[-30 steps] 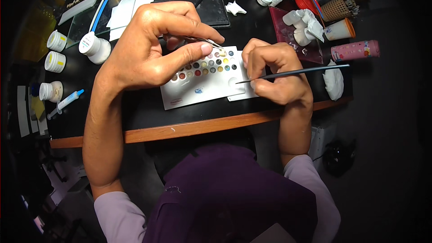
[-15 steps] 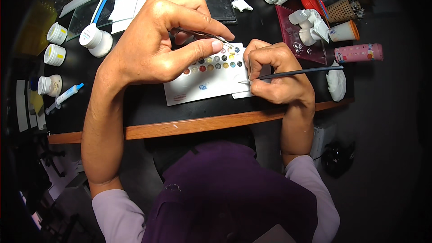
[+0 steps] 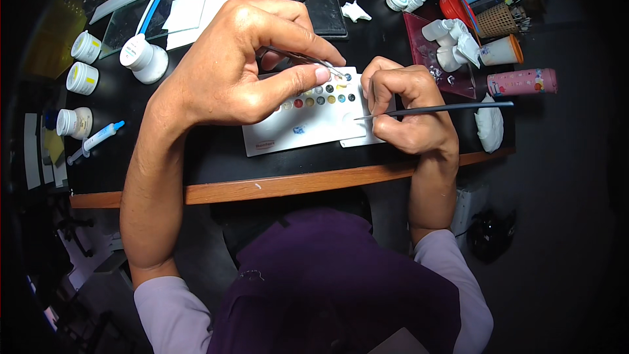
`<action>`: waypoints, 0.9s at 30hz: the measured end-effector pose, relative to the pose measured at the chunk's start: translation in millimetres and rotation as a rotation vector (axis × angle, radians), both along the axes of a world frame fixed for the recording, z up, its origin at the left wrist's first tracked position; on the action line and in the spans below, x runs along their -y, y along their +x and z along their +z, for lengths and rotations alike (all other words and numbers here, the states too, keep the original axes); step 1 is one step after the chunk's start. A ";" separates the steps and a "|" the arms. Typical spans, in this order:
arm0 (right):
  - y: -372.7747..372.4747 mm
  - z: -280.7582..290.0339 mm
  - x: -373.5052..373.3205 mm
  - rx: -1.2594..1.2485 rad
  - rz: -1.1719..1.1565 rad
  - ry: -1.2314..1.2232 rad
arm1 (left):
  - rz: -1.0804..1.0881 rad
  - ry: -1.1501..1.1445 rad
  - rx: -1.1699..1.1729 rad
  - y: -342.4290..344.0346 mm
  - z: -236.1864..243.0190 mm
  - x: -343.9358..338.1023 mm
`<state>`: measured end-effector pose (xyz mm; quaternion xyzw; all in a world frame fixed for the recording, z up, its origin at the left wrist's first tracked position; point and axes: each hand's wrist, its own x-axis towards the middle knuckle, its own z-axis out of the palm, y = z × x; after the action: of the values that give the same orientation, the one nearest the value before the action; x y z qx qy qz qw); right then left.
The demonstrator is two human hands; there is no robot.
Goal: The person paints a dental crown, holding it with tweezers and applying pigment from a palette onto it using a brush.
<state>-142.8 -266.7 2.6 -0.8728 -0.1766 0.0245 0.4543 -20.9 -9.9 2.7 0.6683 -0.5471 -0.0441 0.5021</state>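
Note:
My left hand (image 3: 255,69) is closed on slim metal tweezers (image 3: 308,58), their tip over the colored wells at the top right of a white palette (image 3: 298,131); whatever sits at the tip is too small to make out. My right hand (image 3: 406,105) is closed on a thin dark brush (image 3: 458,106), held nearly level, with its fine tip over a pale, blank area of the palette, below the wells. Another white plate (image 3: 354,143) lies partly under the palette's right side. My left thumb hides part of the rows of wells.
Jars (image 3: 82,78) and a syringe (image 3: 98,137) line the left, near glass slabs (image 3: 124,26). A dark slab (image 3: 321,13) lies behind. At right are a magenta tray (image 3: 422,39) with bottles, a pink cylinder (image 3: 521,81), white tissue (image 3: 490,124), and the wooden table edge (image 3: 295,182).
Both hands and their tools stay over the palette with only small shifts. The brush has slid slightly to the right along with my right hand. The whole view has shifted slightly.

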 end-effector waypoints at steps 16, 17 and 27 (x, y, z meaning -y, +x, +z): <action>1.7 -10.6 -31.9 0.330 0.094 0.814 | -0.045 -0.002 0.021 -3.3 1.5 2.9; 2.9 -12.5 -31.5 0.339 0.105 0.825 | -0.047 -0.005 0.017 -3.9 1.9 3.1; 1.5 -11.2 -33.0 0.352 0.043 0.746 | -0.059 0.003 -0.012 -4.3 0.7 2.2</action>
<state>-141.4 -233.7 -8.6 -0.6354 -0.2664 -0.1816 0.7017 -25.2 -12.1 3.4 0.6521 -0.5637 -0.0636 0.5029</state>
